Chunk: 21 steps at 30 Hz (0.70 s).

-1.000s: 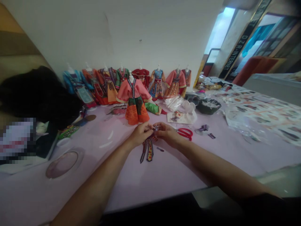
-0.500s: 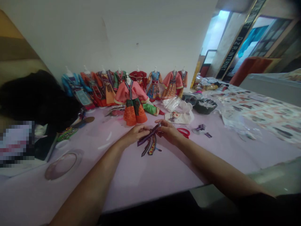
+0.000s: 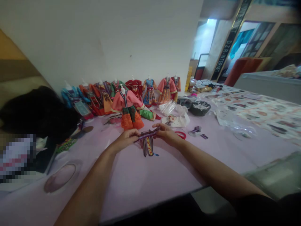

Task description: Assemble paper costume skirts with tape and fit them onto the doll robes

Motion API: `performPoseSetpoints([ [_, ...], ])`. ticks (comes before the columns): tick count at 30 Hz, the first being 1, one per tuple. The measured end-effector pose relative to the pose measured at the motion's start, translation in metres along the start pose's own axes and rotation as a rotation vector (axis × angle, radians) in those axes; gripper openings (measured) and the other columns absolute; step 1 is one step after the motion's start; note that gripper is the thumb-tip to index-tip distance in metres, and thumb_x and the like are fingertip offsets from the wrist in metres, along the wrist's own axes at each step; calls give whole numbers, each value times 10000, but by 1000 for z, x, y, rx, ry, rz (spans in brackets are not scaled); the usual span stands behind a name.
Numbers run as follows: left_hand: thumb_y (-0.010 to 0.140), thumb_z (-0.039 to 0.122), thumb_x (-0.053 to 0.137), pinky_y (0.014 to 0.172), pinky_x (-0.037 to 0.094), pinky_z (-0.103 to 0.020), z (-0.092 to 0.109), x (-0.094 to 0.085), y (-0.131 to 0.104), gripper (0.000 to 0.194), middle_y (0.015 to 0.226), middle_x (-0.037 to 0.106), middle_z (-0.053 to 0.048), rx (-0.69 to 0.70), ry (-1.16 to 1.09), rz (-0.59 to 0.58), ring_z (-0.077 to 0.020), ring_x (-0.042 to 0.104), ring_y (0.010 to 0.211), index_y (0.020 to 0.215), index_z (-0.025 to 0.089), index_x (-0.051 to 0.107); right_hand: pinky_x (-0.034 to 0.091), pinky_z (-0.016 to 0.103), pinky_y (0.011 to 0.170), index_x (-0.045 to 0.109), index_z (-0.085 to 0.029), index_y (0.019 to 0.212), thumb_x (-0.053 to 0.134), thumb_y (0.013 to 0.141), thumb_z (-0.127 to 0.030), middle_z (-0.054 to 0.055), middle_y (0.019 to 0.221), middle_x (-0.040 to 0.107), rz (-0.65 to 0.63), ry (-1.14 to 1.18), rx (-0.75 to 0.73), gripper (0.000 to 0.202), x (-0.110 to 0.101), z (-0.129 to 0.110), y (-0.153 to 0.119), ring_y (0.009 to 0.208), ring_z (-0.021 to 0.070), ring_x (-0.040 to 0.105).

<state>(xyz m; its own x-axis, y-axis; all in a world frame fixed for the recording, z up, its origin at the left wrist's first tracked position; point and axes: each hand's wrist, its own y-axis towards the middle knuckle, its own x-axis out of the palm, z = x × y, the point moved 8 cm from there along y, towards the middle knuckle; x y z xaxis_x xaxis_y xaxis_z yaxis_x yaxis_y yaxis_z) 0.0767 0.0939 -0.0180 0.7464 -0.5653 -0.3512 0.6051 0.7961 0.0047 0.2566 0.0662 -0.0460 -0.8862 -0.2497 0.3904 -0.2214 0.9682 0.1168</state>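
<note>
A small purple doll belt [image 3: 148,134] with patterned strips hanging from it is stretched between my two hands, just above the table. My left hand [image 3: 128,138] pinches its left end, fingers closed. At the other end, my right hand [image 3: 165,133] grips the band between thumb and fingers. The hanging strips [image 3: 148,147] are dark with pale edging, one yellow with red flowers, and a small blue tip shows at the lower right. Right behind the hands stands a doll-size outfit [image 3: 128,108] with a pink jacket and an orange and green skirt.
Several doll costumes on stands [image 3: 149,91] line the wall. Red-handled scissors, partly hidden [image 3: 181,135], and purple scraps [image 3: 197,129] lie right of my right hand. A dark basket [image 3: 199,107] and plastic bags [image 3: 169,107] sit behind. A clear round lid [image 3: 61,178] lies at left.
The belt has turned from a slant to nearly level, its strips now hanging straight towards me. My left hand moved slightly left; the whole view shifted a little.
</note>
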Motion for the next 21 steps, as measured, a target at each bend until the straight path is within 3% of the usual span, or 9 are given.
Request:
performPoseSetpoints([
  [4, 700, 333, 695, 697, 406, -273, 13, -7, -4, 184, 763, 623, 7, 25, 0, 53, -162, 560, 743, 798, 185, 645, 484, 298, 700, 679, -183, 935, 759, 627, -116, 1, 795, 682, -59, 69, 50, 326, 7, 1, 1, 709, 139, 605],
  [11, 673, 338, 658, 651, 366, -266, 30, -11, -7, 168, 700, 550, 18, 23, -37, 115, -149, 490, 679, 746, 195, 606, 544, 336, 806, 698, -172, 820, 740, 685, -206, 40, 820, 699, -85, 240, 131, 145, 6, 2, -1, 787, 170, 657],
  [21, 605, 323, 690, 644, 338, -270, 61, -12, -4, 171, 664, 538, 20, 42, -11, 147, -147, 462, 656, 698, 191, 632, 559, 316, 834, 645, -182, 740, 865, 648, -264, 20, 855, 682, -61, 265, 120, 252, 6, 0, -2, 843, 159, 658],
])
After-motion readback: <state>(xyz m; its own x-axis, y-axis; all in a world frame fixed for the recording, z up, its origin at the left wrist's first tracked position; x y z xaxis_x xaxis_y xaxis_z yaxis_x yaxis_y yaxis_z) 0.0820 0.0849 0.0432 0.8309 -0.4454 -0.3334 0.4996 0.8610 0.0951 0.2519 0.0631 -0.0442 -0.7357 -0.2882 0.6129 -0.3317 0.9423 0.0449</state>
